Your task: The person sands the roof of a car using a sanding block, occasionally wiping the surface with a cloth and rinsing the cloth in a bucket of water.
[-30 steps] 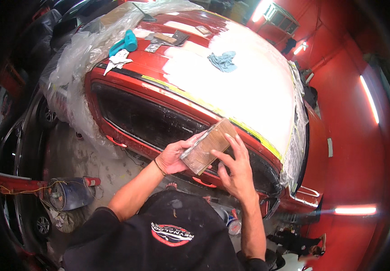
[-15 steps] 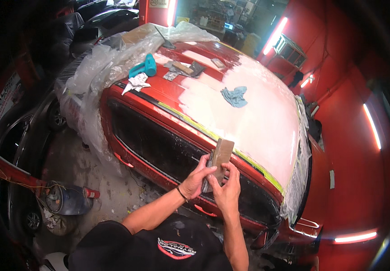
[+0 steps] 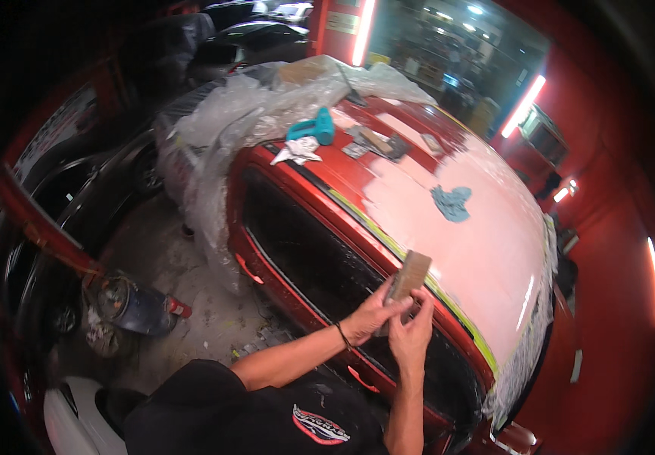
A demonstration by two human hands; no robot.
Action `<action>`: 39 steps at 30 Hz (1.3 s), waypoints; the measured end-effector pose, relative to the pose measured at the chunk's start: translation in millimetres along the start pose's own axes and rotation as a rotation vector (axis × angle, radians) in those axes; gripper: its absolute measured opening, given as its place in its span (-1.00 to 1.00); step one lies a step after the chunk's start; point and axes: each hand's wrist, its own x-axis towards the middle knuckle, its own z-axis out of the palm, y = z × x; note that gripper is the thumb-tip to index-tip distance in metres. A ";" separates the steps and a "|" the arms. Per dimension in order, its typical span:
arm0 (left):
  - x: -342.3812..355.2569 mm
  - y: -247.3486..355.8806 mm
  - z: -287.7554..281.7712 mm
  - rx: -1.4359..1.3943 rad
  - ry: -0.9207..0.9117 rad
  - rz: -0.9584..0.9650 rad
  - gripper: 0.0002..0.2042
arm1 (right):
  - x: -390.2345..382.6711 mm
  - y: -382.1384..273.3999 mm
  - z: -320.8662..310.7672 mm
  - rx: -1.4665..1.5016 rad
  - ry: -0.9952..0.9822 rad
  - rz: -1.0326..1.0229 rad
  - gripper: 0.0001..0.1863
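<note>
Brown block (image 3: 412, 273), narrow and upright, is held in front of the person's chest, above the dark side window (image 3: 304, 239) of a red car. Its lower part is grasped by the left hand (image 3: 373, 317), with the thumb laid across the near face; a dark band (image 3: 342, 336) is worn at that wrist. The right hand (image 3: 412, 332) is set against the block's lower right edge with its fingers bent; whether that edge is pinched or merely touched cannot be told, as the view is small and slightly blurred there.

Beyond the hands, the roof (image 3: 494, 250) is largely covered in pale pink, with red left along its far left part. Its near edge is lined with yellow tape (image 3: 460, 324). On the roof are seen a crumpled blue cloth (image 3: 452, 203), a teal tool (image 3: 314, 127), a crumpled white paper (image 3: 298, 151) just beside it, and a small pile of grey and brown pieces (image 3: 373, 141). The car's left end is draped in clear plastic sheeting (image 3: 213, 125). On the floor, a dark drum (image 3: 139, 305) is placed.
</note>
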 end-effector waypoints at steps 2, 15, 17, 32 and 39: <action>-1.1 -5.2 0.0 -0.005 0.019 0.025 -0.30 | -4.1 4.1 1.9 -0.040 0.017 -0.059 -0.44; -100.2 7.1 -53.7 -0.240 0.407 0.326 -0.35 | -19.7 -15.6 59.6 0.610 -0.614 0.190 -0.44; -134.2 8.9 -56.7 -0.249 0.498 0.410 -0.37 | -30.6 -23.8 74.2 0.623 -0.723 0.148 -0.45; -361.0 -74.2 -25.0 -0.436 1.024 1.172 -0.43 | -168.6 -80.8 143.7 0.657 -1.523 0.089 -0.46; -410.5 -128.8 -9.5 -0.497 1.210 1.377 -0.44 | -231.3 -83.9 157.2 0.605 -1.816 0.035 -0.39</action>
